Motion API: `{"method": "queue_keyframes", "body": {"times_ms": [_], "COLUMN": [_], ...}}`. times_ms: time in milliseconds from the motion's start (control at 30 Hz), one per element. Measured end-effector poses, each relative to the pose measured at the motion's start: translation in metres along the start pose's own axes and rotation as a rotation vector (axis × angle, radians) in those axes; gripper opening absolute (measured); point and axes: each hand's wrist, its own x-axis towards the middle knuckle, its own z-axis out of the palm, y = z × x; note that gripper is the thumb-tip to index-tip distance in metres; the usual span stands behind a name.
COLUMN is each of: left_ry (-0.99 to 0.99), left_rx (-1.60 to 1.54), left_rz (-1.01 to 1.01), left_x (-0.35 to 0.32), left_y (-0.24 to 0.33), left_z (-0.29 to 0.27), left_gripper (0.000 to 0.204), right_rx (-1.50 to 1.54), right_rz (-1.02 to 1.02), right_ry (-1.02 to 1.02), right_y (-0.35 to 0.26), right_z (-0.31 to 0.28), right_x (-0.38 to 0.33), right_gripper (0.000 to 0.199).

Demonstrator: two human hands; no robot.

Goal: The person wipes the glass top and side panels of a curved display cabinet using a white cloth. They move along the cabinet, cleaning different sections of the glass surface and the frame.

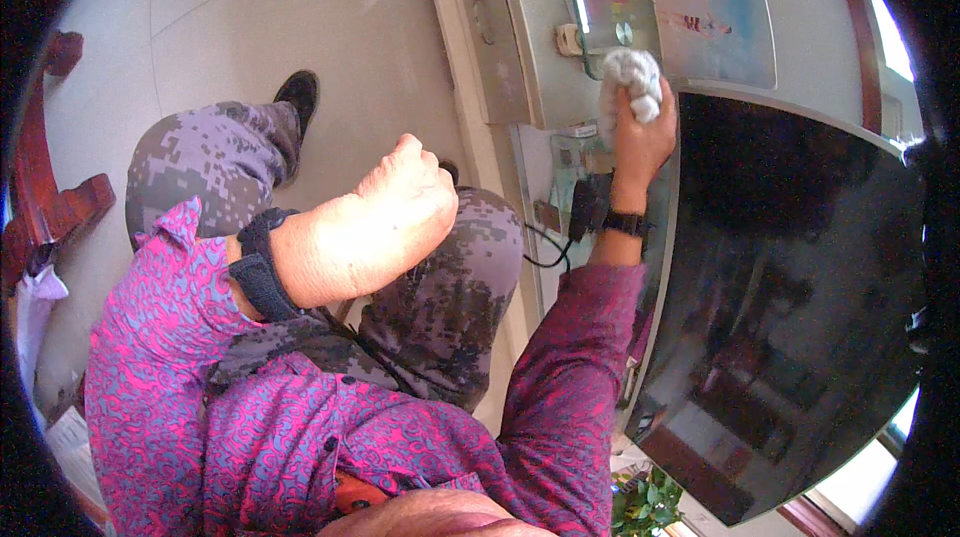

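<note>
My right hand (pixel 643 137) grips a crumpled whitish-grey cloth (pixel 632 72), its fingers bent around the bundle. Cloth and hand are over the glass top (pixel 600 12) of a low cabinet, just beside the upper corner of a large black television (pixel 790 307). My left hand (pixel 412 192) is curled into a fist above my knee, back of the hand upward. Nothing sticks out of that fist, and its palm side is hidden. Each wrist wears a black strap.
A picture board (pixel 712 12) in blue and pink lies beyond the television's corner. Below my right hand are a black box-like device (pixel 590 205) and a black cable (pixel 545 259). A green plant (pixel 648 505) is by the television's near end; dark red wooden furniture (pixel 55 207) stands left.
</note>
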Motion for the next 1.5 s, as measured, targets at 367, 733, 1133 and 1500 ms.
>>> {"method": "queue_keyframes", "body": {"times_ms": [367, 733, 1133, 1500], "left_ry": [-0.017, -0.229, -0.427, -1.286], "left_rx": [0.04, -0.004, 0.077, -0.863], "left_rz": [0.033, 0.014, 0.061, 0.618], "left_x": [-0.001, 0.022, 0.03, -0.066], "left_y": [-0.002, -0.043, -0.055, 0.086], "left_z": [0.007, 0.029, 0.114, 0.308], "left_gripper": [0.009, 0.025, 0.029, 0.03], "right_rx": [0.221, 1.659, 0.482, 0.619], "right_rz": [0.2, -0.084, 0.042, 0.107], "right_ry": [0.048, -0.113, 0.211, -0.307], "right_y": [-0.035, -0.142, -0.11, 0.005], "right_z": [-0.172, -0.347, -0.209, -0.111], "right_x": [-0.056, -0.06, -0.115, -0.163], "right_gripper": [0.041, 0.076, 0.049, 0.06]}}
